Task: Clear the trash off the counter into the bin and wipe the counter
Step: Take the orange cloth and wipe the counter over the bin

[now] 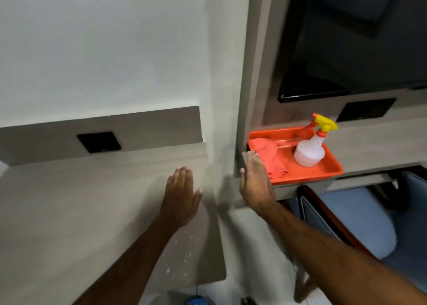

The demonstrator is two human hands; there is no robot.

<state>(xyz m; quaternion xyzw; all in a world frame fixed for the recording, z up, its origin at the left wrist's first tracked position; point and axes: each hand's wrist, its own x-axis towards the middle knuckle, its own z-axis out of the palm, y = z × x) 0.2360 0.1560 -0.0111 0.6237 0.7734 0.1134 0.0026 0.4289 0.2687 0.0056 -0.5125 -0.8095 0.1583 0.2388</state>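
An orange tray (323,166) is seen on the right-hand bench (374,143), set at its near left corner beside the grey upright panel (251,74). Two things are held in the tray: a translucent white spray bottle (309,151) with a yellow and red trigger head, standing upright toward the right, and a pinkish-orange cloth (269,154), lying crumpled along the left side. The right hand (255,182) is stretched out flat with the fingers together and nothing grasped; its fingertips are seen at the tray's left rim, close to the cloth, though contact cannot be judged through the blur. The left hand (182,194) is likewise spread open and empty, held over the far right part of the left-hand bench (69,212). Small white crumbs (182,256) are scattered on that bench near its right edge, beneath the left forearm. A black wall socket (99,142) is set in the grey upstand behind the bench. A blue object at the bottom edge is too cropped to identify.
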